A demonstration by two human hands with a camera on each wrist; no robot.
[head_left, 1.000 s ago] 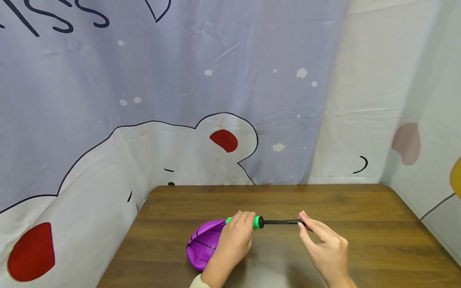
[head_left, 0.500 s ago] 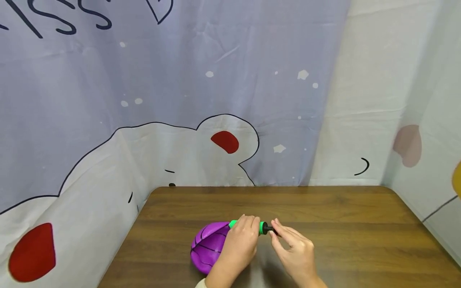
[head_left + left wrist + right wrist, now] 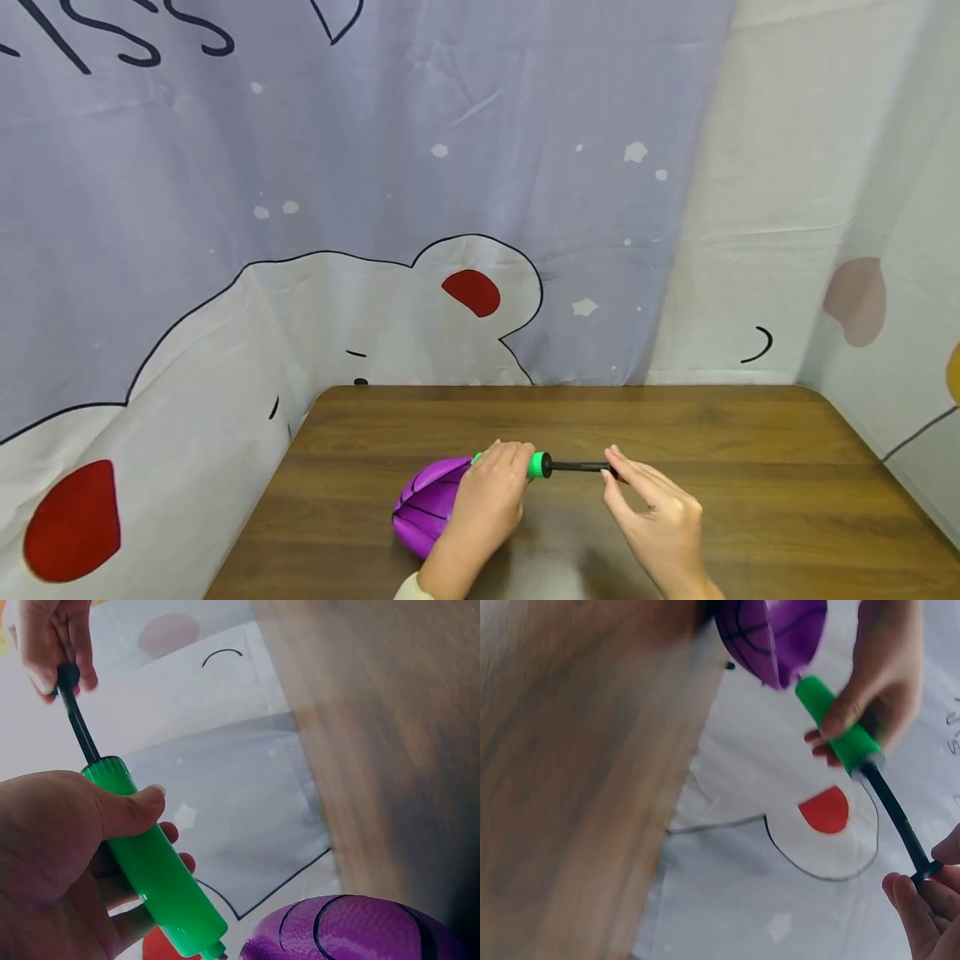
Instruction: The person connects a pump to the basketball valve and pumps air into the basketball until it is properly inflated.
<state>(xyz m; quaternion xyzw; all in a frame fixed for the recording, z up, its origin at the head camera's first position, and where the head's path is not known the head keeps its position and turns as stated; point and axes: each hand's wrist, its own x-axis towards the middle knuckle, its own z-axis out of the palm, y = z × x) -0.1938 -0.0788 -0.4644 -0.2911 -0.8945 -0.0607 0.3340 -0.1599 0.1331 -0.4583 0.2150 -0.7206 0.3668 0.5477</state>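
A green hand pump (image 3: 161,874) lies across my left hand (image 3: 489,498), whose fingers wrap round its barrel. The pump's black rod (image 3: 577,467) sticks out to the right, pulled well out of the barrel. My right hand (image 3: 660,517) pinches the black handle (image 3: 68,673) at the rod's end between thumb and fingers. At the pump's other end is a purple ball (image 3: 427,500) with black lines, partly deflated and folded inward. In the right wrist view the purple ball (image 3: 411,525) meets the pump's nozzle end; my left hand covers part of both in the head view.
A brown wooden table (image 3: 750,475) lies beneath the hands. Behind it and along both sides hangs a printed cloth (image 3: 360,167) with a white cartoon figure, which reaches down to the table's back edge.
My right hand pushed the rod left, nearly fully into the barrel, then drew it out to the right again. My left hand, pump and ball shifted only slightly.
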